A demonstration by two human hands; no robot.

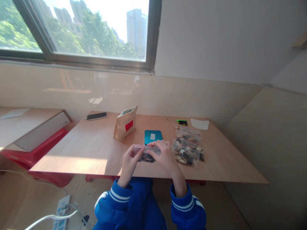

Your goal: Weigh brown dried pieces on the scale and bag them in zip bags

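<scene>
Holding a clear zip bag [146, 157] above the near edge of the table [223, 159]; using that bag as clock centre, 12 toward the wall [216, 41]. Coming in from 9 with the left hand [130, 158], grip clamped on that end of the bag. Same from 3 with the right hand [166, 156], bent over, pinching the bag between thumb on the near side and fingers across the top. Wearing striped blue sleeves [120, 193], in from 7 and 5.

Plain wood-look top, with a sun patch [83, 164] around 8 to 9. Up at 11, a window [96, 35]. Out at 9, a red seat [31, 158] by another table [35, 118]. Down at 8, a power strip [61, 207].

As for containers: small dark bits in the held bag, partly hidden. Heaped at 3, more zip bags [187, 151] with black and cream pieces inside. Just past the hands near 12, a flat blue box [157, 134], white label on top. At 11, a paper bag [124, 126], standing, mouth gaping; can't see inside. Also a phone [96, 116] at 10, screwdrivers [181, 121] between 1 and 2, white paper [200, 124] at 2.
</scene>
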